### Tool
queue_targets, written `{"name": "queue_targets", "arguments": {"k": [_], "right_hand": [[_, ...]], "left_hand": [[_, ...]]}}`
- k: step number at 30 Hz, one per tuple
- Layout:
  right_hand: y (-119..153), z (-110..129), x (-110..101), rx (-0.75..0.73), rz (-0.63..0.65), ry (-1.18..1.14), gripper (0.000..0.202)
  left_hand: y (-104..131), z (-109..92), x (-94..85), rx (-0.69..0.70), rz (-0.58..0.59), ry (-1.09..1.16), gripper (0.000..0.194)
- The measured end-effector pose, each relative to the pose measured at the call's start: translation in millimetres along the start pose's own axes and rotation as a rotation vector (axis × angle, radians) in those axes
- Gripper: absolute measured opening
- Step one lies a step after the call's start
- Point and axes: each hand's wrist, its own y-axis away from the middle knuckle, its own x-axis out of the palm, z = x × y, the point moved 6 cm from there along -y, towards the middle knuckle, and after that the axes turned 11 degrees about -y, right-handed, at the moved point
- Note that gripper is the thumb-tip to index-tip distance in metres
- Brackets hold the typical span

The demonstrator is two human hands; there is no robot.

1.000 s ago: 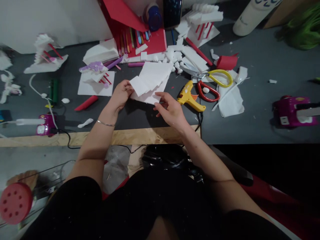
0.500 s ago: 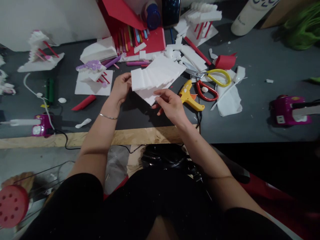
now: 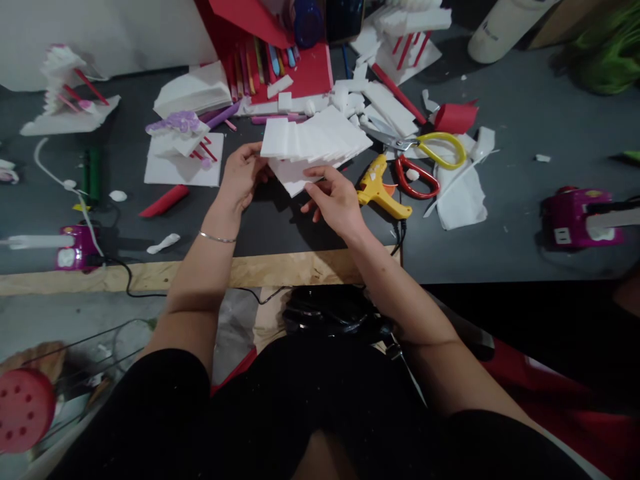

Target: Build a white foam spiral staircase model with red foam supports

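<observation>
A white foam model, a fan of overlapping step-like slabs above a flat base sheet, is tilted between both hands over the table. Closed on its left end, my left hand has its fingertips partly hidden behind the slabs. My right hand pinches the base sheet's near right edge, index finger on top and thumb below. Just right of that hand lies a yellow glue gun. Scissors with one yellow and one red handle rest beyond it.
White foam scraps and markers lie behind the model. Small foam models with red posts stand left, such as the purple-topped one, and at the back right. Purple devices sit at both sides. A white bottle stands back right.
The foam model has tipped, so its slabs look flatter and more of the left end shows. Both hands keep their hold. The whole view has shifted slightly.
</observation>
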Motion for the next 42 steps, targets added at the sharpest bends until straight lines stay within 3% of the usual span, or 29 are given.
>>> {"name": "queue_targets", "arguments": {"k": [4,7,14,19,23,28,37,42], "right_hand": [[11.2,5.4,-3.2,0.045,0.046,0.028,0.043],[19.5,14.4,-13.6,0.001,0.022,0.086,0.038],[31.6,55.7,-65.6,-0.260,-0.189,0.354,0.024],[35.9,74.3,-102.3,-0.334,-0.363,0.641,0.021],[34.6,75.3,-124.0,-0.347,-0.401,0.804,0.019],[33.2,66.9,-143.0,-0.344,-0.363,0.910,0.017],[38.2,71.6,-168.5,-0.349,-0.441,0.928,0.022],[32.5,71.1,-173.5,-0.205,-0.510,0.863,0.008]], "left_hand": [[-6.5,6.1,-6.3,-0.006,-0.024,0.022,0.013],[-11.7,10.4,-13.2,0.013,-0.045,-0.023,0.016],[-7.2,12.2,-19.5,0.005,-0.022,-0.141,0.034],[4.7,13.7,-24.5,0.008,-0.027,-0.164,0.036],[12.7,7.0,-25.8,0.104,-0.018,-0.274,0.024],[18.3,-3.5,-25.6,0.169,-0.007,-0.348,0.024],[30.1,-10.4,-36.1,0.202,-0.138,-0.492,0.014],[55.4,-22.6,-26.9,0.252,-0.176,-0.656,0.012]]}}
